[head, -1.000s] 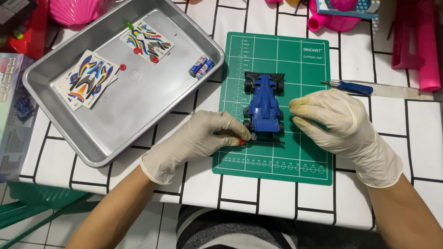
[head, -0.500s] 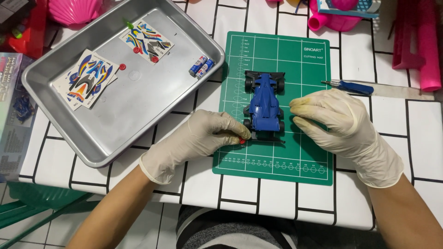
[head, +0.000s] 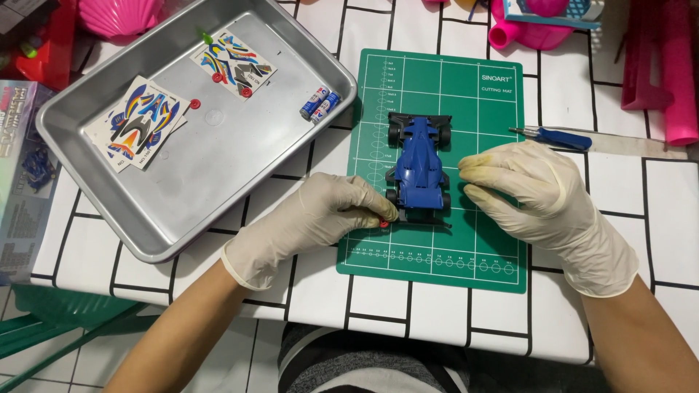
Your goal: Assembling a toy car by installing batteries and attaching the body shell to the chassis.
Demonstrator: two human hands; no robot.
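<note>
Blue toy car (head: 420,164) sits on the green mat (head: 437,247) in the middle of the bench (head: 641,189). Both hands wear pale gloves. The left hand (head: 320,218) has its fingers pinched shut on a small red piece (head: 384,223), right beside the car's near wheel. The right hand (head: 535,193) rests on the mat, fingers curled loosely and holding nothing, with the tips close to the car's other side. A blue screwdriver (head: 557,137) lies just past that hand. A silver tray (head: 218,167) on the left holds two sticker sheets (head: 142,122) and two small batteries (head: 320,104).
</note>
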